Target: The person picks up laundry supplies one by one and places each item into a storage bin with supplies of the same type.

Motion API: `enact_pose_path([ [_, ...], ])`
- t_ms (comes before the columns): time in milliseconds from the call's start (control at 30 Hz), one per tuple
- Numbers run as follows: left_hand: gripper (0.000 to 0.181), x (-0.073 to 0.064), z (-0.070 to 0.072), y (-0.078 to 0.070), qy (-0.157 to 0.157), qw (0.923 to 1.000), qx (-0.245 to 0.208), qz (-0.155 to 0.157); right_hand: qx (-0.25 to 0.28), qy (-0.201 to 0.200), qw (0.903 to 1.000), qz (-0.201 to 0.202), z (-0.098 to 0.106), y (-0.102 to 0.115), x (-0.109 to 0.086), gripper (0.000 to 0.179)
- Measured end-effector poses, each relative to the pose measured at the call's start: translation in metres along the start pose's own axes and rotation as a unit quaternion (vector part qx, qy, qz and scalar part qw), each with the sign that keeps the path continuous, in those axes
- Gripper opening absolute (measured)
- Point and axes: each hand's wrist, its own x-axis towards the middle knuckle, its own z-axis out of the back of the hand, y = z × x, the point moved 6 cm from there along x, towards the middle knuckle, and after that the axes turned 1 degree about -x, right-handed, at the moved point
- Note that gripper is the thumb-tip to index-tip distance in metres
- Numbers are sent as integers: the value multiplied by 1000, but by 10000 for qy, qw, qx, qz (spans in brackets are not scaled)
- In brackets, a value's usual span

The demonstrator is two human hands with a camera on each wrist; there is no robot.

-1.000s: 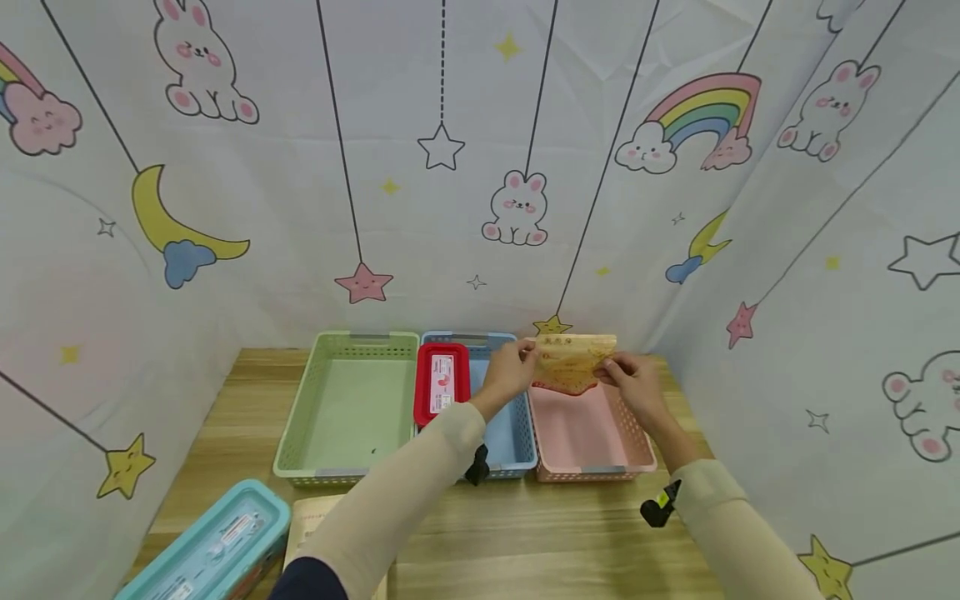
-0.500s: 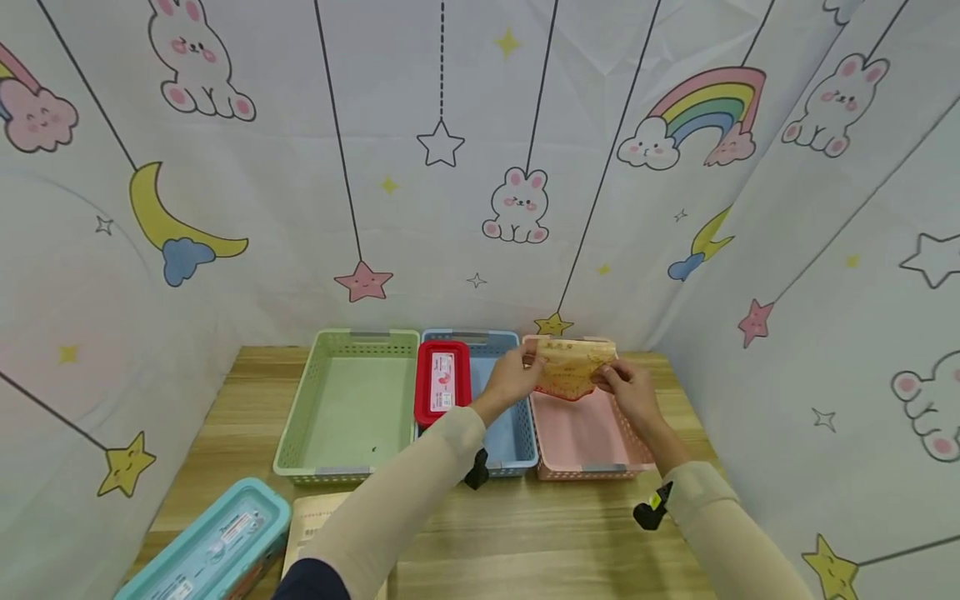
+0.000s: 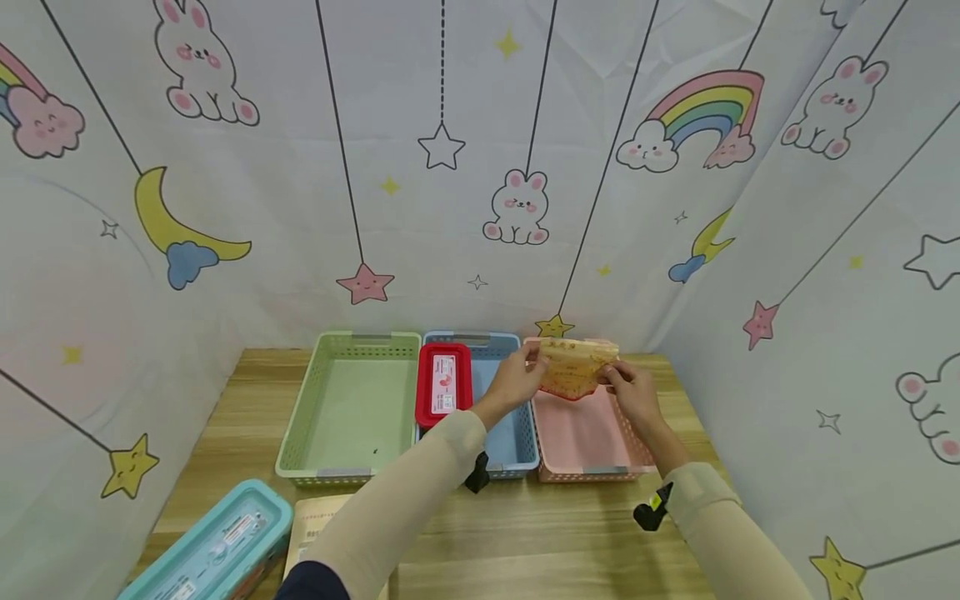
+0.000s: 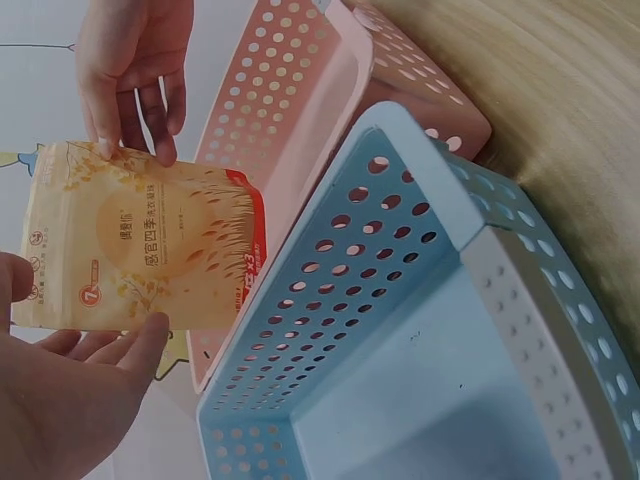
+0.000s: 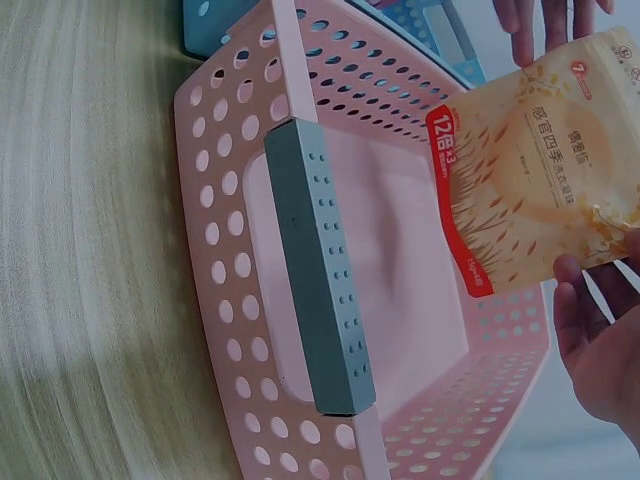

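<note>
Pinches a yellow laundry-bead pouch (image 3: pixel 576 368) by its left edge with the left hand (image 3: pixel 517 377), right edge with the right hand (image 3: pixel 634 390). Holds it over the far part of the pink basket (image 3: pixel 583 432), right of the blue basket (image 3: pixel 510 437) and red-lidded box (image 3: pixel 444 383). Has a turquoise-lidded box (image 3: pixel 217 542) at near left.

One green basket (image 3: pixel 360 408), one blue basket (image 3: pixel 517 437), one pink basket (image 3: pixel 581 433): three. One red-lidded box (image 3: pixel 443 385), one turquoise-lidded box (image 3: pixel 217 542): two. One yellow pouch (image 3: pixel 576 367); one beige packet (image 3: pixel 313 518). Two hands: one left hand (image 3: pixel 516 379), one right hand (image 3: pixel 634 393).
</note>
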Motion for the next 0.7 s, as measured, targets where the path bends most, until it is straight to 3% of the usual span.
enact_pose_path([
  [233,53,0,-4,2,166,9994,-273,-91,-337,-53,9994,54,0,1,0,36],
  [467,59,-1,-13,12,393,9956,-822,-221,-728,-253,9970,46,-6,-3,2,33],
  [700,57,1,-19,14,501,9963,-558,-413,-810,-424,9955,-240,-12,-13,4,37],
])
